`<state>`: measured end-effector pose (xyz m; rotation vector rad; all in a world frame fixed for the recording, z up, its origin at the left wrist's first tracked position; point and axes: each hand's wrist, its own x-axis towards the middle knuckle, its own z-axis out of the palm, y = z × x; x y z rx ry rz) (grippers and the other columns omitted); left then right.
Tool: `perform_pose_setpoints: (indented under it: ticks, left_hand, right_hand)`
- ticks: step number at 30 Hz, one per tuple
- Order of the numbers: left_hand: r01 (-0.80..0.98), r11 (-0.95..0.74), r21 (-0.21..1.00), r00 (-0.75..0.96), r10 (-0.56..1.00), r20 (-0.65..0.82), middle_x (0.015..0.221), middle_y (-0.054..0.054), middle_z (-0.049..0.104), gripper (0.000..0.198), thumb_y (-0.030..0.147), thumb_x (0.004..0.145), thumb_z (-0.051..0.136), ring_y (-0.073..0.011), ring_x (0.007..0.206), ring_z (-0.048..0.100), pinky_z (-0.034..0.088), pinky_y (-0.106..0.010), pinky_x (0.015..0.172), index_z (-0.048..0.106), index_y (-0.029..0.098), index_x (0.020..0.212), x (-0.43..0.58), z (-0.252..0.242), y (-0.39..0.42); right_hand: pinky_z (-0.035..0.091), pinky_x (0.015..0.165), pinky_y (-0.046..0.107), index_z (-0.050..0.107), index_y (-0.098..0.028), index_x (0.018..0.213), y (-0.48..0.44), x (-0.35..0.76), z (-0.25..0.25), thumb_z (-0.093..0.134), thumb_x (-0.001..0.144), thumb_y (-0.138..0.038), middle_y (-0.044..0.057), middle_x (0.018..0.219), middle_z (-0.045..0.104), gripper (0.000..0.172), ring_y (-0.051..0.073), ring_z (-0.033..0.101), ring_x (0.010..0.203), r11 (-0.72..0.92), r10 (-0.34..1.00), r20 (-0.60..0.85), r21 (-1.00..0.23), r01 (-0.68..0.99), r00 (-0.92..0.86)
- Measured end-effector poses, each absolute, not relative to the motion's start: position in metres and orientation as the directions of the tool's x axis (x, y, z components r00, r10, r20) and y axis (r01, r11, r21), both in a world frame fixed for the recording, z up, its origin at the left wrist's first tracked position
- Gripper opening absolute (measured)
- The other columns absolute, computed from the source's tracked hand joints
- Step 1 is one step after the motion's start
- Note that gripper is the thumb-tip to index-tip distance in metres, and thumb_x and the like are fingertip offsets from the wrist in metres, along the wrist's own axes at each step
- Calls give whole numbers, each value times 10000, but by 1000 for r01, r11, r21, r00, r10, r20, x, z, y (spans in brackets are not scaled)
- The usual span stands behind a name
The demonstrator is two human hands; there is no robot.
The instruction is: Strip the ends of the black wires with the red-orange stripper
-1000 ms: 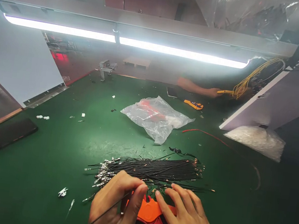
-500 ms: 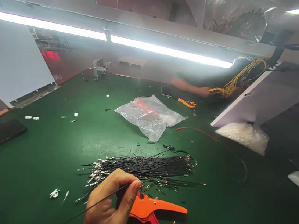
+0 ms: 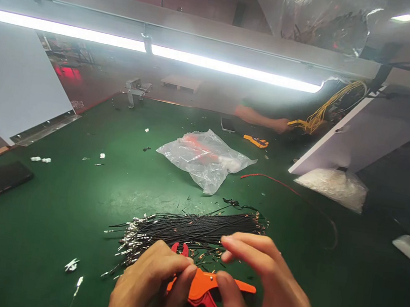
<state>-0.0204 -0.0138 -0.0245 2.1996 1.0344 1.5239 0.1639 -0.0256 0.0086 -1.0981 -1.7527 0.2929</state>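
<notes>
at the near edge of a green work mat (image 3: 45,232), a person's left hand (image 3: 149,290) is curled with thumb and fingers pinched together over the nose of an orange wire stripper (image 3: 205,288), though what the fingertips grip cannot be made out. the right hand (image 3: 265,294) hovers just beside it, fingers spread apart and bent, the thumb touching the stripper's body and the forefinger reaching above the tool, closed on nothing. the stripper lies flat on the mat between both hands, its red jaws pointing away and one handle sticking out to the right. just beyond the knuckles a bundle of thin black wires (image 3: 194,228) lies crosswise, its metal-tipped ends fanning out to the left. small white scraps (image 3: 71,265) sit to the left of the hands. farther back a crumpled clear plastic bag (image 3: 204,158) holding something red rests mid-table, a red wire (image 3: 273,181) trailing to its right beside a bag of white bits (image 3: 332,185). at the far edge, under a strip light (image 3: 151,49), another person's arm (image 3: 259,118) reaches toward yellow wires (image 3: 319,116), near a small orange tool (image 3: 255,141).
</notes>
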Motion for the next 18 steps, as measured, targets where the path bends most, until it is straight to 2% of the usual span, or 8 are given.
perform_pose_setpoints:
  ticks: [5, 8, 12, 15, 18]
  left_hand:
    - [350, -716, 604, 183, 685, 706, 704, 9, 630, 233, 1, 890, 593, -119, 588, 562, 508, -238, 511, 605, 173, 1047, -16, -26, -13]
    - [354, -721, 596, 193, 680, 707, 722, -2, 640, 236, 5, 893, 594, -121, 595, 566, 517, -239, 516, 597, 166, 1066, -17, -23, -12]
    - [390, -773, 499, 305, 620, 723, 769, -24, 705, 237, -4, 899, 597, -115, 610, 593, 545, -235, 555, 579, 160, 1069, -19, -21, -10]
    - [450, -779, 437, 316, 597, 738, 774, -51, 718, 207, 31, 902, 626, -133, 636, 608, 560, -256, 569, 620, 132, 1082, -17, -24, -9]
    - [481, -788, 384, 300, 560, 773, 734, -56, 714, 153, 39, 905, 625, -133, 610, 605, 547, -250, 530, 654, 117, 1033, -13, -27, -8]
  right_hand:
    - [539, 737, 231, 619, -236, 998, -17, 155, -2, 561, 903, -58, -49, 848, 727, 210, 92, 694, 765, 560, 803, 578, -644, 521, -148]
    - [540, 720, 219, 620, -236, 955, -20, 153, -5, 578, 888, -54, -63, 805, 718, 198, 81, 684, 727, 564, 805, 572, -654, 505, -158]
    - [532, 684, 238, 604, -246, 933, -21, 154, -7, 567, 858, -50, -68, 784, 713, 213, 92, 672, 699, 536, 824, 553, -687, 491, -126]
    - [533, 696, 227, 595, -244, 940, -21, 152, -9, 569, 845, -18, -71, 797, 720, 247, 82, 693, 715, 570, 797, 588, -658, 493, -136]
    - [504, 666, 254, 579, -239, 911, -20, 146, -14, 553, 846, -19, -62, 758, 685, 231, 93, 672, 687, 559, 778, 627, -668, 491, -34]
